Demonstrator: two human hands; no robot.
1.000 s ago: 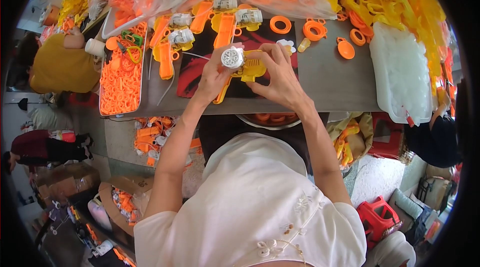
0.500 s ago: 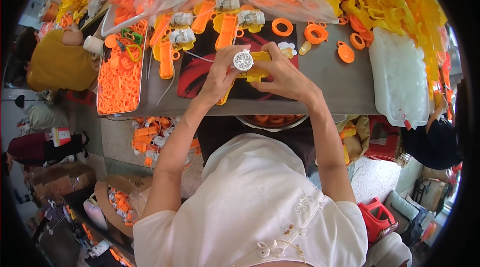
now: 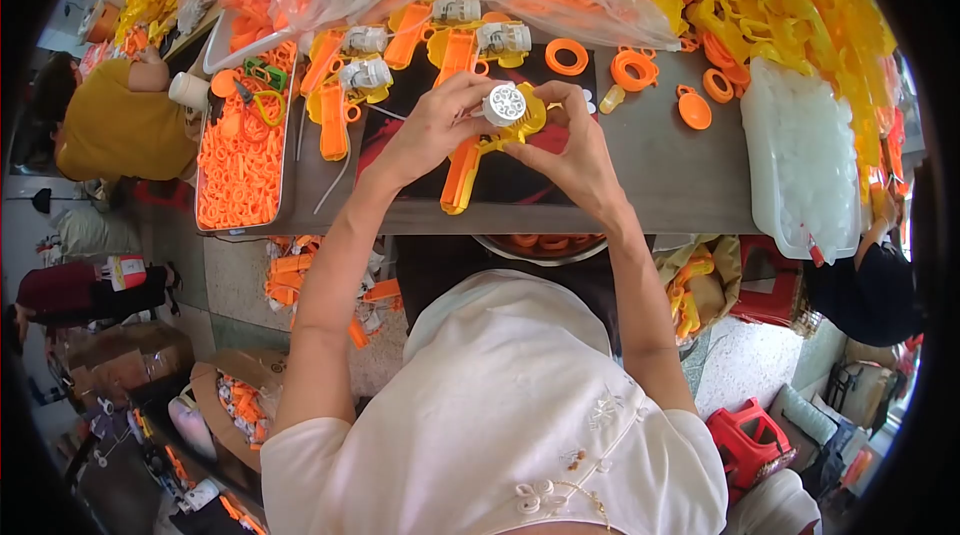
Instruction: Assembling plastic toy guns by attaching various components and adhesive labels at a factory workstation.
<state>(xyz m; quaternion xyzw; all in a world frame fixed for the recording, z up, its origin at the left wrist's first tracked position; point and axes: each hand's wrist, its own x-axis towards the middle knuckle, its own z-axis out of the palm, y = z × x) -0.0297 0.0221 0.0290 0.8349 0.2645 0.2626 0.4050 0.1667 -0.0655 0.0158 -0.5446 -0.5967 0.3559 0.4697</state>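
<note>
Above the near edge of the table, both my hands are on a yellow and orange toy gun (image 3: 460,178). My left hand (image 3: 432,130) has its fingers closed round the white drum (image 3: 505,106), whose end with several round holes faces up. On the other side, my right hand (image 3: 580,150) pinches the yellow body beside the drum between thumb and fingers. The orange grip hangs down toward me. Parts of the body lie hidden behind the drum and my fingers. Farther left rest several similar toy guns (image 3: 366,75) with white drums.
A tray of small orange parts (image 3: 240,175) stands at the left, with scissors (image 3: 268,107) on top. Orange rings (image 3: 567,57) lie at the back right, near a translucent bin (image 3: 800,175). Yellow shells (image 3: 740,5) are heaped behind. Below the table edge sits a metal bowl (image 3: 540,253).
The toy gun has turned in my hands and moved slightly right, so its orange grip shows more. Its drum is tilted differently, and my left hand has shifted right along with it.
</note>
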